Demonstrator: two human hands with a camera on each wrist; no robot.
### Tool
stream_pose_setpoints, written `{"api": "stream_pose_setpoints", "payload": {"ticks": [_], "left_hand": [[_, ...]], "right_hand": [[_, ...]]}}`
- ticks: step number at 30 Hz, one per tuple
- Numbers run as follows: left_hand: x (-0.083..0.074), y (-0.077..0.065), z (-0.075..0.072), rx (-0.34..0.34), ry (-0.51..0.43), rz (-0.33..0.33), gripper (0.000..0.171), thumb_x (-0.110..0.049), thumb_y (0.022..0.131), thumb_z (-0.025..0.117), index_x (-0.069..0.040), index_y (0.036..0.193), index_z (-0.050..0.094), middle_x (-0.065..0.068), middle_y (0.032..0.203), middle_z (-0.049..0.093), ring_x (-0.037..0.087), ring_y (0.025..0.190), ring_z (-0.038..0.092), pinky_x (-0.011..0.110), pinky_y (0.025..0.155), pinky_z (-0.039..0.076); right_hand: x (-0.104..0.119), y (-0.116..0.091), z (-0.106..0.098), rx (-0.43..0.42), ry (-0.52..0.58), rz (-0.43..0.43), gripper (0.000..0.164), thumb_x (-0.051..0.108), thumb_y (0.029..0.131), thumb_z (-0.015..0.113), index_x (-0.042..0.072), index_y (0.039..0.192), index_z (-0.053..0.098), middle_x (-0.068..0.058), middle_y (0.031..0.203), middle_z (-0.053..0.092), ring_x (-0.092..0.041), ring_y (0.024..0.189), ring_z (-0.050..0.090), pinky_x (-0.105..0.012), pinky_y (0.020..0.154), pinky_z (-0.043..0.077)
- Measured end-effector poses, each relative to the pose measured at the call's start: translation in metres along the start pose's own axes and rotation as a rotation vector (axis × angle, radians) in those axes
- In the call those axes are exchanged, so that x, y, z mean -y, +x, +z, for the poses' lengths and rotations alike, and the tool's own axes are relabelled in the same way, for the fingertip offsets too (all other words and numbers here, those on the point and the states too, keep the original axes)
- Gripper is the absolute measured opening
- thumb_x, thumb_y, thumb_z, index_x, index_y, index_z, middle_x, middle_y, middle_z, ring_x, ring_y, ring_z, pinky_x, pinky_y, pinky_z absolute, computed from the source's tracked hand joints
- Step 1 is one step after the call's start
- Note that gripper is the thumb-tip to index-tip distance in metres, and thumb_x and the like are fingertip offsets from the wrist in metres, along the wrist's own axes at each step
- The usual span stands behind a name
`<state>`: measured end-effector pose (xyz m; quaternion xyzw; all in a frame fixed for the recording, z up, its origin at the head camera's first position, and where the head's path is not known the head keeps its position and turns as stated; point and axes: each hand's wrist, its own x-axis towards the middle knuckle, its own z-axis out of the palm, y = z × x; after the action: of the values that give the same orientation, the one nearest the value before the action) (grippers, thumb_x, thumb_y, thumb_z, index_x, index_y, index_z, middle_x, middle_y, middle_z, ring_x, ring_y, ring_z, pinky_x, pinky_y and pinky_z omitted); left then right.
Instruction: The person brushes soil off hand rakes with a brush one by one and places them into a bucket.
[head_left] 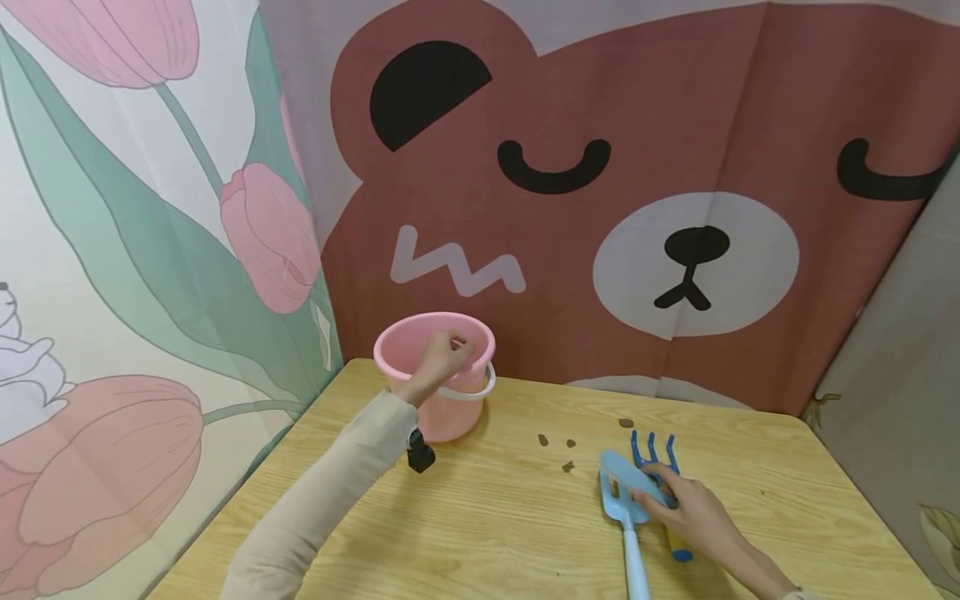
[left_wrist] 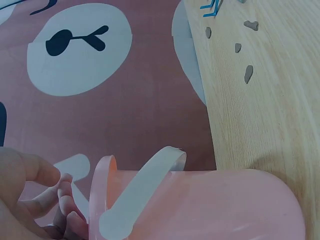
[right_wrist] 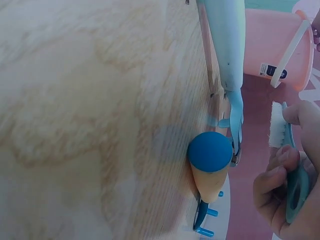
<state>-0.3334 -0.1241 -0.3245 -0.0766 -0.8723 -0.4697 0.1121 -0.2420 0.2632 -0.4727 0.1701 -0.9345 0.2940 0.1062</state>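
Observation:
My left hand (head_left: pixel 444 357) is over the mouth of a pink bucket (head_left: pixel 450 417) with a white handle. Its fingers are curled, thumb and fingertips close together at the bucket's rim in the left wrist view; nothing shows between them. My right hand (head_left: pixel 693 508) grips a light blue brush (head_left: pixel 626 477), its white bristles (right_wrist: pixel 276 125) visible in the right wrist view. Under the brush lies a light blue slotted trowel (head_left: pixel 633 554). Beside that is a small hand rake (right_wrist: pixel 210 152) with blue tines and a yellow, blue-ended handle, partly covered by the right hand.
Several small brown flat pieces (head_left: pixel 571 443) lie scattered on the wooden table (head_left: pixel 480 517) between the bucket and the tools. Behind the table hangs a cloth with a bear print (head_left: pixel 555 267); a tulip-print cloth (head_left: pixel 150 275) hangs at the left.

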Motion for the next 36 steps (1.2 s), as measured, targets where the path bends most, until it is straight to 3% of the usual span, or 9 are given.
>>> {"api": "stream_pose_setpoints", "payload": {"ticks": [3,6,9,13,16,24,29,33,36], "left_hand": [[0.000,0.000,0.003,-0.004,0.005,0.018,0.014,-0.012,0.095,0.060,0.000,0.090,0.066,0.008,0.084,0.066,0.019,0.074,0.059,0.029,0.065,0.050],[0.000,-0.001,0.006,0.009,0.011,0.038,0.022,-0.013,0.096,0.060,-0.004,0.076,0.057,0.002,0.065,0.053,0.015,0.060,0.047,0.026,0.054,0.039],[-0.002,-0.002,0.008,0.000,0.048,0.043,0.017,-0.013,0.096,0.061,-0.003,0.083,0.062,0.001,0.067,0.054,0.013,0.061,0.049,0.026,0.054,0.040],[-0.006,-0.004,0.009,-0.028,0.115,0.024,0.018,-0.015,0.094,0.062,-0.003,0.106,0.069,0.006,0.091,0.069,0.018,0.082,0.064,0.031,0.070,0.053],[-0.009,-0.005,0.010,-0.022,0.128,0.022,0.020,-0.015,0.094,0.062,-0.003,0.109,0.070,0.008,0.094,0.071,0.021,0.084,0.064,0.033,0.074,0.053],[-0.013,-0.008,0.013,-0.002,0.121,0.065,0.021,-0.015,0.094,0.062,-0.003,0.109,0.070,0.006,0.091,0.071,0.015,0.078,0.061,0.028,0.069,0.051],[-0.015,-0.010,0.016,0.013,0.063,0.084,0.017,-0.014,0.095,0.062,-0.004,0.104,0.072,0.005,0.079,0.069,0.015,0.063,0.060,0.025,0.057,0.048],[-0.017,-0.012,0.020,0.055,-0.006,0.090,0.016,-0.012,0.095,0.061,-0.003,0.102,0.072,0.002,0.072,0.065,0.026,0.058,0.063,0.021,0.049,0.046],[-0.018,-0.014,0.024,0.086,-0.044,0.112,0.017,-0.010,0.095,0.059,0.000,0.102,0.071,0.006,0.070,0.065,0.033,0.062,0.065,0.021,0.048,0.046]], "right_hand": [[-0.001,0.000,-0.001,0.011,0.005,0.012,0.039,0.032,0.092,0.071,0.005,0.120,0.064,0.009,0.062,0.044,-0.003,0.048,0.034,-0.021,0.045,0.031],[-0.001,0.000,-0.003,0.020,0.012,0.046,0.041,0.029,0.092,0.071,0.001,0.120,0.062,0.006,0.072,0.054,-0.005,0.054,0.044,-0.023,0.047,0.037],[0.000,0.000,-0.004,0.012,0.014,0.069,0.039,0.025,0.091,0.072,-0.001,0.118,0.061,0.004,0.078,0.058,-0.006,0.059,0.048,-0.023,0.049,0.040],[0.002,0.000,-0.005,-0.017,0.017,0.071,0.035,0.020,0.090,0.072,-0.001,0.115,0.061,0.004,0.079,0.059,-0.006,0.060,0.047,-0.024,0.050,0.039],[0.002,0.000,-0.006,-0.023,0.024,0.072,0.038,0.021,0.091,0.072,-0.001,0.119,0.060,0.004,0.078,0.058,-0.006,0.058,0.046,-0.024,0.049,0.038],[0.001,0.000,-0.006,-0.019,-0.018,0.060,0.049,0.032,0.094,0.069,0.000,0.130,0.058,0.003,0.076,0.059,-0.009,0.060,0.048,-0.026,0.052,0.039],[0.000,0.000,-0.007,-0.006,-0.028,0.092,0.051,0.035,0.095,0.067,-0.002,0.129,0.057,0.001,0.074,0.058,-0.013,0.060,0.050,-0.028,0.052,0.041],[-0.002,-0.001,-0.010,0.006,-0.053,0.120,0.051,0.035,0.095,0.068,-0.004,0.126,0.055,-0.008,0.086,0.067,-0.017,0.068,0.059,-0.033,0.054,0.048],[-0.002,-0.001,-0.012,0.015,-0.058,0.150,0.052,0.033,0.095,0.067,-0.006,0.126,0.053,-0.012,0.092,0.068,-0.017,0.068,0.058,-0.032,0.052,0.045]]}}
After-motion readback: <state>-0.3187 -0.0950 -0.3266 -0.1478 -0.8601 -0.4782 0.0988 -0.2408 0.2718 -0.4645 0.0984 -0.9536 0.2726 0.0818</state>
